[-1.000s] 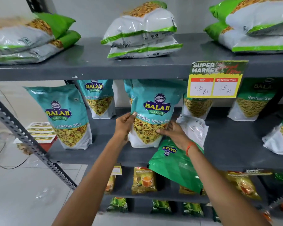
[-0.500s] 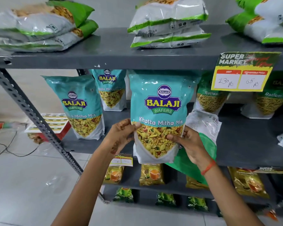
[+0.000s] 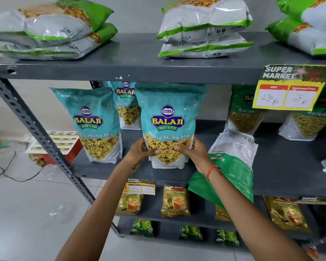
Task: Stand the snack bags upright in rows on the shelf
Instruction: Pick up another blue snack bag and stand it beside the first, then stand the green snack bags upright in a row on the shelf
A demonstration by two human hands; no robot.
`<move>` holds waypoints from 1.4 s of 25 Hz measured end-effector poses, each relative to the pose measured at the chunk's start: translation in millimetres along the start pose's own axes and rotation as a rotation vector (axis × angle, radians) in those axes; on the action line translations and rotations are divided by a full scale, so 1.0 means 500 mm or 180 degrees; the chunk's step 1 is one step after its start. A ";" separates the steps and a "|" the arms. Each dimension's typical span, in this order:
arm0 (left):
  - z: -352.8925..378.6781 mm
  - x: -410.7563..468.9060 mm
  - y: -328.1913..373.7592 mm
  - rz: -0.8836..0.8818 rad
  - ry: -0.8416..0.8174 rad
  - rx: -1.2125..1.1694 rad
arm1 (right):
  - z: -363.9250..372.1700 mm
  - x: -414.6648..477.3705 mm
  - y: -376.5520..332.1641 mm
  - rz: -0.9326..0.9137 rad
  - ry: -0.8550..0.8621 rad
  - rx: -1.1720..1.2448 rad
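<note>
I hold a teal Khatta Mitha Mix bag (image 3: 167,117) upright near the front edge of the grey middle shelf (image 3: 290,170). My left hand (image 3: 141,150) grips its lower left side and my right hand (image 3: 193,152) its lower right side. Two more teal bags stand upright: one at the front left (image 3: 94,125), one behind (image 3: 127,106). A green bag (image 3: 231,166) lies flat and upside down, hanging over the shelf edge beside my right wrist. Two green Ratlami Sev bags (image 3: 245,112) (image 3: 309,123) stand at the back right.
Green-and-white bags lie flat in stacks on the top shelf (image 3: 49,32) (image 3: 203,29) (image 3: 309,25). A yellow price tag (image 3: 288,87) hangs from that shelf's edge. Tea packets (image 3: 175,201) fill the lower shelves. A slanted metal brace (image 3: 36,132) crosses at the left.
The teal bag, lifted off the shelf half a second ago, has come down with both hands to the front of the middle shelf. The view has shifted and come closer.
</note>
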State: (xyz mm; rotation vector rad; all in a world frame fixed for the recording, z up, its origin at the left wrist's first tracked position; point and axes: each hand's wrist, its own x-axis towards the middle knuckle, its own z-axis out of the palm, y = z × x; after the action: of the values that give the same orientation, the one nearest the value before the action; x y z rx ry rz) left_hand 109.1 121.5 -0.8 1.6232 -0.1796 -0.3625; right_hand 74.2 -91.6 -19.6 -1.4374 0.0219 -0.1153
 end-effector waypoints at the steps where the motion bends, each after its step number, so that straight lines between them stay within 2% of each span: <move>1: -0.011 0.014 -0.006 0.0005 0.0045 0.0032 | 0.011 0.014 0.008 0.0015 -0.0013 -0.0003; 9: -0.049 0.054 -0.040 -0.0060 0.0131 0.0252 | 0.044 0.051 0.035 0.0231 -0.0267 0.0070; 11: -0.035 0.041 -0.040 0.0099 0.0343 0.0329 | 0.038 0.045 0.034 0.0280 -0.0186 0.0046; 13: 0.001 0.008 -0.037 0.0239 0.0791 0.0462 | 0.037 0.029 0.029 0.0162 0.0167 -0.0190; 16: 0.099 -0.052 -0.032 0.1245 0.1198 0.0875 | 0.022 -0.010 0.010 -0.0421 0.0849 -0.1133; 18: 0.172 -0.074 -0.028 0.1845 0.1047 0.1054 | 0.000 -0.038 -0.002 -0.0940 0.1022 -0.1597; 19: 0.205 -0.072 -0.030 0.1940 0.0809 0.1102 | -0.018 -0.052 -0.008 -0.1123 0.1039 -0.1760; 21: 0.263 -0.045 -0.041 0.1661 0.0168 0.1194 | -0.075 -0.084 -0.008 -0.1265 0.1099 -0.1941; 23: 0.312 0.010 -0.057 0.0986 -0.0322 0.1257 | -0.165 -0.116 0.000 -0.1310 0.1296 -0.2082; 26: 0.355 0.098 -0.076 0.0293 -0.0396 0.1365 | -0.334 -0.145 0.034 -0.1293 0.1409 -0.2786; 29: 0.380 0.131 -0.073 -0.0275 -0.0413 0.1040 | -0.460 -0.151 0.058 -0.1223 0.0352 -0.3776; 31: 0.387 0.127 -0.067 -0.0488 -0.0373 0.0645 | -0.489 -0.133 0.070 -0.1404 -0.0260 -0.4286; 33: 0.389 0.115 -0.072 -0.0558 -0.0231 0.0398 | -0.491 -0.115 0.073 -0.1586 -0.0471 -0.4341; 35: 0.394 0.097 -0.052 -0.0650 -0.0221 0.0023 | -0.486 -0.111 0.078 -0.1667 -0.0420 -0.4015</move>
State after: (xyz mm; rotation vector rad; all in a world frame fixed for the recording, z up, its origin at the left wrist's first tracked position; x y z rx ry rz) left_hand 85.1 -77.3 -42.7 1.6416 -0.0672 -0.5757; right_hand 1.3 -321.6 -94.0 -2.6821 -0.4687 -0.4972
